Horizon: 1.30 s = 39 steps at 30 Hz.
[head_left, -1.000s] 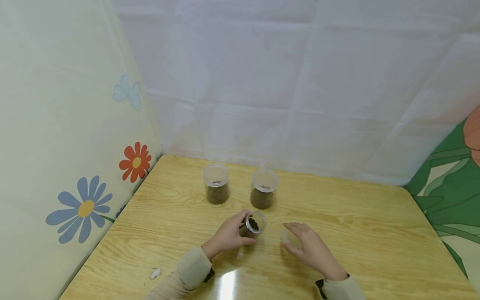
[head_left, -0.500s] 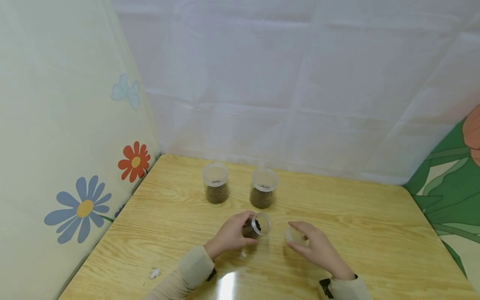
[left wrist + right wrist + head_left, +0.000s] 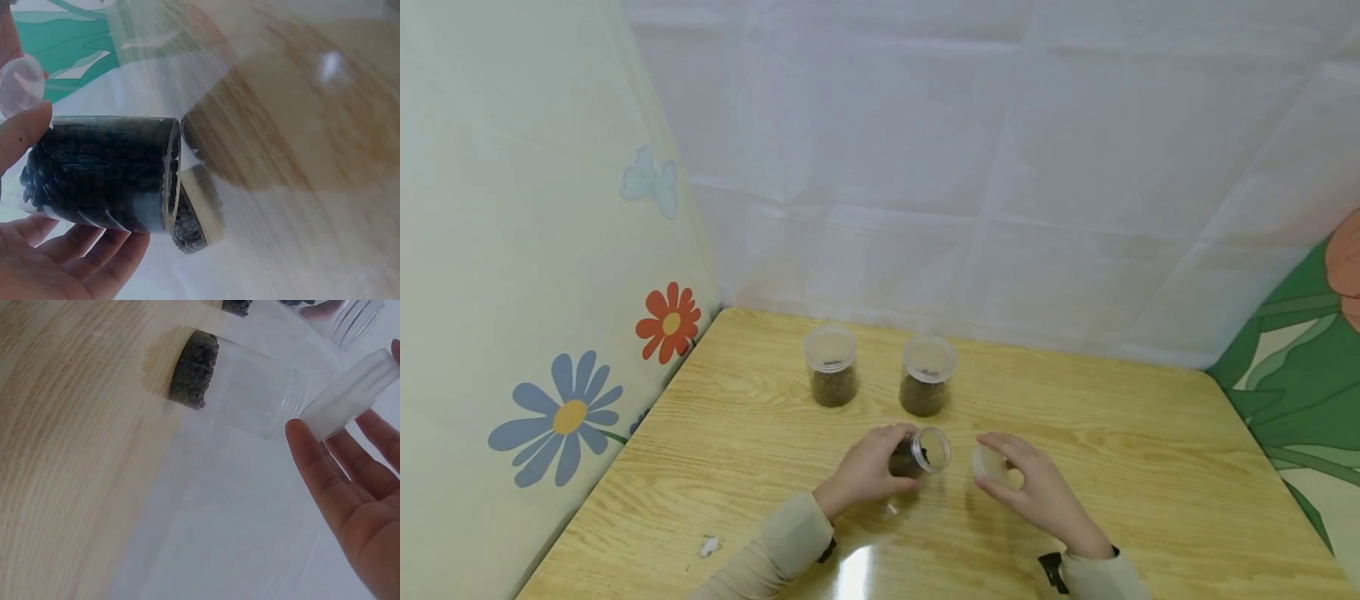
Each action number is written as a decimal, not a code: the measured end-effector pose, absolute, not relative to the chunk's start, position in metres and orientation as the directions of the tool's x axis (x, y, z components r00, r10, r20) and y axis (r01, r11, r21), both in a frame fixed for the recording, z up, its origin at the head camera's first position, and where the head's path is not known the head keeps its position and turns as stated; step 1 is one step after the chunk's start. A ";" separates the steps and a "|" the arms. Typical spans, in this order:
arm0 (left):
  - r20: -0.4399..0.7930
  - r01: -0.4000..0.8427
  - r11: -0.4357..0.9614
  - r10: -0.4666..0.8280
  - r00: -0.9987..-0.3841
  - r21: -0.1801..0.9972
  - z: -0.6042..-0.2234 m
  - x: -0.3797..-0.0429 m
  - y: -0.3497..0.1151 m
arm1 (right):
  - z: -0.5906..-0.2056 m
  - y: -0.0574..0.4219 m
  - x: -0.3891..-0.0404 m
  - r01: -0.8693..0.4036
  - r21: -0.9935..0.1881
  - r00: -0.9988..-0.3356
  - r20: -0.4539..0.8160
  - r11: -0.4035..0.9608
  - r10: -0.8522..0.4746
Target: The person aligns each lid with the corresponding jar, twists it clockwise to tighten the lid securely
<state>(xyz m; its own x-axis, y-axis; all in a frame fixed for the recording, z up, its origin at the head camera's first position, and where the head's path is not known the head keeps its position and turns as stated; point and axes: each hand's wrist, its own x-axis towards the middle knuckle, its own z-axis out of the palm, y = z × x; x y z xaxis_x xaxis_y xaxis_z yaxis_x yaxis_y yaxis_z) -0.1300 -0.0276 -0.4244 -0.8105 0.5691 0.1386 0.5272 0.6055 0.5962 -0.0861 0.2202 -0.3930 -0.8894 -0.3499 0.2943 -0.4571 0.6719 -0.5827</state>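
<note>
My left hand (image 3: pixel 867 471) grips a clear plastic jar (image 3: pixel 904 460) tipped over toward the right, its uncapped mouth facing my other hand. Dark, glossy bean-like pieces (image 3: pixel 100 169) fill much of it in the left wrist view, with thumb above and fingers beneath. To the right, my right hand (image 3: pixel 1037 492) holds a translucent round lid (image 3: pixel 350 394) by its edge between thumb and fingers. Lid and jar mouth face each other across a small gap.
Farther back on the wooden table (image 3: pixel 1112 433) stand two clear jars, a left one (image 3: pixel 833 385) and a right one (image 3: pixel 927 393), each partly filled with brown pieces. A white scrap (image 3: pixel 710 547) lies near the front left. A white cloth (image 3: pixel 925 167) hangs behind.
My left hand has tipped the jar farther over and shifted it slightly right. My right hand has moved a little right with the lid, which is turned more toward the jar.
</note>
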 end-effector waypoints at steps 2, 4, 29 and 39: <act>0.130 0.523 0.617 0.566 -0.814 0.588 -0.424 -0.129 -0.027 | -0.393 0.220 -0.086 -0.464 -0.581 -0.886 0.306 0.668 -0.349; 0.121 0.517 0.628 0.562 -0.819 0.582 -0.423 -0.128 -0.026 | -0.392 0.220 -0.086 -0.474 -0.574 -0.880 0.321 0.668 -0.349; 0.116 0.535 0.679 0.560 -0.820 0.502 -0.424 -0.124 -0.021 | -0.384 0.194 -0.093 -0.568 -0.532 -0.823 0.356 0.628 -0.443; 0.127 0.548 0.682 0.565 -0.816 0.485 -0.425 -0.123 -0.021 | -0.387 0.188 -0.095 -0.607 -0.498 -0.794 0.388 0.619 -0.468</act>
<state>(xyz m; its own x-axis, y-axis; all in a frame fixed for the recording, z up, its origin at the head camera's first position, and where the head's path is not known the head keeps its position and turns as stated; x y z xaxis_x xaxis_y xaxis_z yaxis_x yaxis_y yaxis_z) -0.1234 -0.0206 -0.4245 -0.8156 0.5646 0.1267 0.5475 0.6821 0.4848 -0.0951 0.1883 -0.3868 -0.7943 -0.4675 0.3879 -0.6074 0.6191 -0.4978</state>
